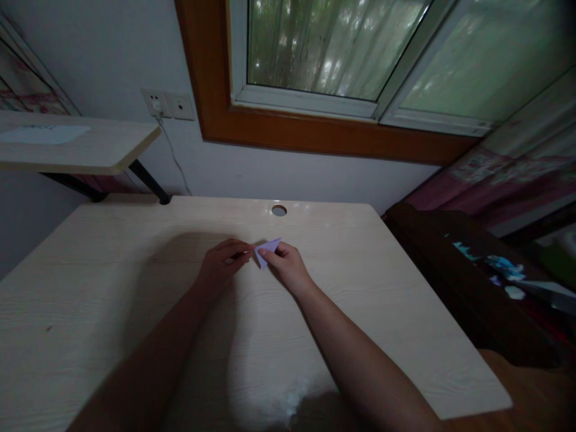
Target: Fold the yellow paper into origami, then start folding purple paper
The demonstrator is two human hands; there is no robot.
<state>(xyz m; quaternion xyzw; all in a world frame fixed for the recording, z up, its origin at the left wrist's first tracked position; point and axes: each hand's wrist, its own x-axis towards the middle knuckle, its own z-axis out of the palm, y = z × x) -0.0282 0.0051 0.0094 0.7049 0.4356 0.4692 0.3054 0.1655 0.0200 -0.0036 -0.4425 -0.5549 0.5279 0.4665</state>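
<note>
A small folded piece of light purple paper (269, 246), roughly triangular, is held just above the desk in the middle of the view. My right hand (288, 264) grips it from the right, thumb on the near face and fingers behind. From the other side, my left hand (225, 259) pinches at the paper's left corner with thumb and forefinger close together. The fingertips cover part of that corner, so the fold there is hard to make out.
Both forearms rest over a pale wood-grain desk (360, 288) with a round cable hole (279, 210) near its back edge. A raised shelf (90, 144) on black legs stands at the left. Dark furniture (450, 252) with small blue and white items is at the right.
</note>
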